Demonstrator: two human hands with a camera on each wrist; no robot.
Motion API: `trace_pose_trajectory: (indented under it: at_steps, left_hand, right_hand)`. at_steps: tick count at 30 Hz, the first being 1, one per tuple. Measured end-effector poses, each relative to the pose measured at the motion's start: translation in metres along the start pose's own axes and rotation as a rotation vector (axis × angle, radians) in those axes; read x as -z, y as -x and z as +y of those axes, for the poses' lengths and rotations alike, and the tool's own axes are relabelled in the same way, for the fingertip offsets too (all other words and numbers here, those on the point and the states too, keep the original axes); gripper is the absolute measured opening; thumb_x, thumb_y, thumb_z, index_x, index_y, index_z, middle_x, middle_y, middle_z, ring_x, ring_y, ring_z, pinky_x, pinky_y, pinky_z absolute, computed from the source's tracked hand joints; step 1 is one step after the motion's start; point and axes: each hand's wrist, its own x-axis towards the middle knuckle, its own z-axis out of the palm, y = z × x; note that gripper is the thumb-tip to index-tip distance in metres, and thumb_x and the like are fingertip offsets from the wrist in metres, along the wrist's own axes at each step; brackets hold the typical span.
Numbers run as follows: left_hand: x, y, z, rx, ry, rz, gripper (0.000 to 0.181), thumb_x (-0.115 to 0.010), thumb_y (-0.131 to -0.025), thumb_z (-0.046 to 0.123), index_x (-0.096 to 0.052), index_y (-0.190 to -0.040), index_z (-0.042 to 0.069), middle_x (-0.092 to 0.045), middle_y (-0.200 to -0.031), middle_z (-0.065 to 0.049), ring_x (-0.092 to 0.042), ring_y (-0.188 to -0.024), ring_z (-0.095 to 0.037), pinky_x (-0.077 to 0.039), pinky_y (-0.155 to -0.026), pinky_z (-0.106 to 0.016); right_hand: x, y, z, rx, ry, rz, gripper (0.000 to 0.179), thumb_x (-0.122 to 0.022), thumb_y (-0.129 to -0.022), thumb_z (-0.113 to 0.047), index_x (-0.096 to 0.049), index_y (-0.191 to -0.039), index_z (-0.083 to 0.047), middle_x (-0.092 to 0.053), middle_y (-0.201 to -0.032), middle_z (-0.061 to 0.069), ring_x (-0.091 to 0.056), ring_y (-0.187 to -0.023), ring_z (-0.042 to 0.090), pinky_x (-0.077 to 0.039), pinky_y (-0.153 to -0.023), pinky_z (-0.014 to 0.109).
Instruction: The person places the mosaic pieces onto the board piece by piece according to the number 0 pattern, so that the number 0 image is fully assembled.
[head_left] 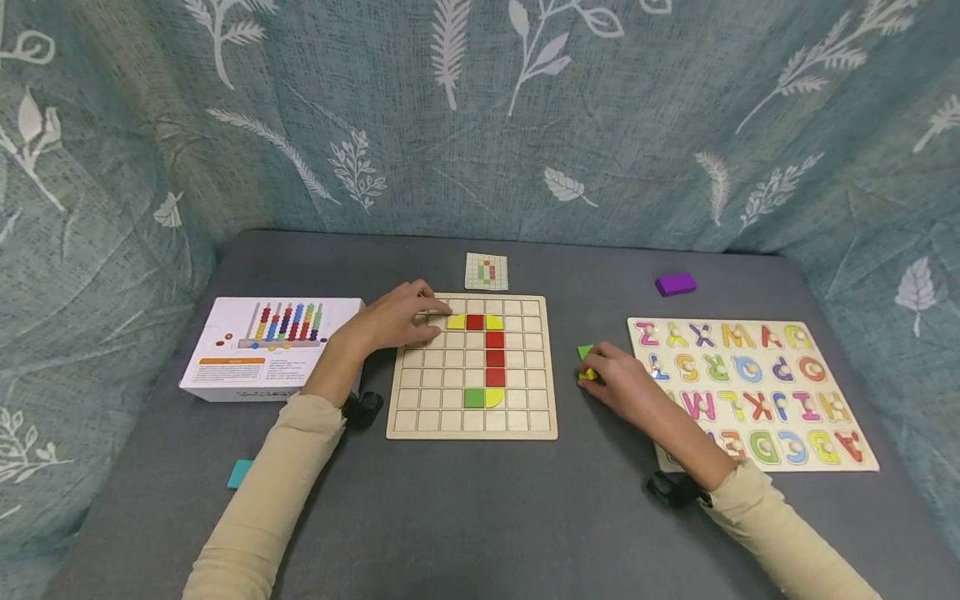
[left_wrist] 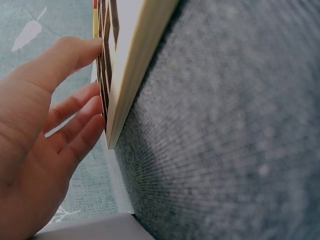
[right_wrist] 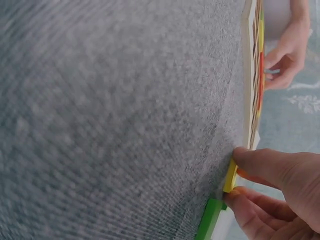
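Note:
A wooden grid board [head_left: 420, 421] lies at the middle of the table. Several red square blocks [head_left: 495, 358], yellow rounded blocks [head_left: 494, 397] and one green square block [head_left: 474, 397] sit in its cells. My left hand [head_left: 393, 318] rests on the board's upper left, its fingertips touching the surface beside a yellow block [head_left: 456, 322]; it holds nothing. Right of the board, my right hand [head_left: 622, 382] pinches a yellow block [right_wrist: 230, 175] between thumb and fingers, low over the cloth. A green block [right_wrist: 207, 222] lies close to those fingers, partly hidden by the hand in the head view.
Behind the board lies a small pattern card [head_left: 486, 272]. A white abacus box [head_left: 273, 346] stands left, near a teal block [head_left: 239, 473]. On the right are an alphabet puzzle board [head_left: 840, 392], partly under the right forearm, and a purple block [head_left: 676, 284].

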Motion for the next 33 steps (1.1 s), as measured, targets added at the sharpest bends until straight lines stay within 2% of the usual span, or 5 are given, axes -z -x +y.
trace_pose_trajectory:
  at_steps: [12, 19, 26, 33]
  left_hand:
    - [-0.0012, -0.0006, -0.0009, -0.003, -0.008, 0.000, 0.037, -0.067, -0.091, 0.019, -0.065, -0.128, 0.016, -0.056, -0.121, -0.011, -0.049, -0.104, -0.026, -0.042, -0.087, -0.044]
    - [-0.0010, -0.0001, 0.0000, -0.001, 0.000, 0.007, 0.037, -0.067, -0.091, 0.019, -0.065, -0.128, 0.014, -0.056, -0.120, -0.012, -0.049, -0.103, -0.026, -0.042, -0.088, -0.043]
    - [-0.0007, 0.0004, 0.0005, 0.005, 0.003, -0.001, 0.037, -0.067, -0.091, 0.019, -0.065, -0.128, 0.013, -0.055, -0.120, -0.012, -0.049, -0.103, -0.027, -0.042, -0.088, -0.044]
    - [-0.0006, 0.0000, 0.0000, 0.014, 0.007, -0.005, 0.038, -0.066, -0.092, 0.020, -0.064, -0.129, 0.014, -0.055, -0.121, -0.012, -0.049, -0.105, -0.027, -0.042, -0.089, -0.045]
  right_hand:
    - [-0.0029, 0.0004, 0.0022, 0.129, -0.027, 0.014, 0.009, -0.078, -0.076, 0.000, -0.072, -0.083, -0.001, -0.063, -0.096, 0.012, -0.064, -0.085, 0.025, -0.053, -0.076, 0.039]
    - [-0.0033, 0.0001, 0.0027, 0.174, -0.043, 0.018, 0.011, -0.079, -0.076, 0.001, -0.071, -0.083, -0.002, -0.063, -0.095, 0.011, -0.063, -0.086, 0.024, -0.053, -0.076, 0.038]
    - [-0.0008, 0.0005, 0.0020, 0.150, -0.062, -0.008, 0.010, -0.078, -0.077, 0.000, -0.072, -0.084, -0.003, -0.063, -0.095, 0.010, -0.063, -0.086, 0.022, -0.053, -0.075, 0.037]
    - [0.0019, 0.0002, 0.0006, 0.104, -0.022, -0.049, 0.009, -0.078, -0.079, -0.005, -0.074, -0.087, -0.006, -0.065, -0.097, 0.007, -0.065, -0.089, 0.021, -0.053, -0.077, 0.038]
